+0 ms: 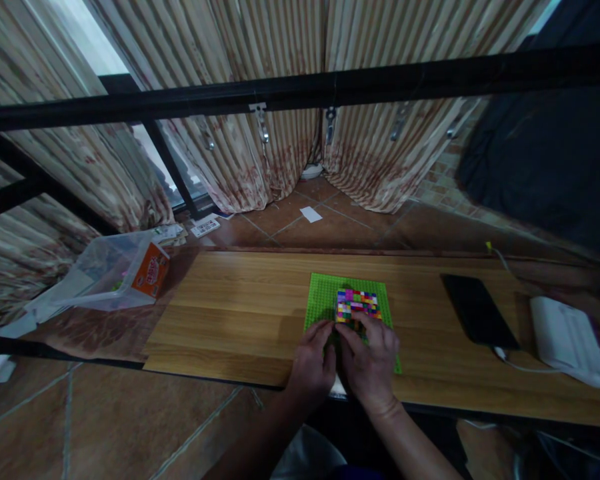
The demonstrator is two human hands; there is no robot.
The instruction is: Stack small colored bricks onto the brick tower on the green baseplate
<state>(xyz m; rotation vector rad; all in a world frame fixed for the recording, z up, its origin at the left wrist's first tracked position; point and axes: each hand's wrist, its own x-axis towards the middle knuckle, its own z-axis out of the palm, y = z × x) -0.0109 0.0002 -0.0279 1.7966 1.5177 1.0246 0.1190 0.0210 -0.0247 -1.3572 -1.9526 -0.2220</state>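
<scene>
A block built of small multicoloured toy bricks [357, 305] stands on a green studded baseplate [323, 290] on the table. My left hand [314, 363] is at the block's near left corner, its fingers closed together; whatever lies between the fingertips is hidden. Curled over the block's near side is my right hand [373, 357], with its thumb close to the left fingertips and its other fingers resting on the bricks. Both hands cover the near part of the block and of the baseplate.
The wooden table [240, 307] also bears a dark phone [479, 310] with a cable and a white box-shaped device [570, 340] at the right. A clear plastic bin [115, 273] with an orange label stands left. A black rail [290, 93] crosses before striped curtains [270, 53].
</scene>
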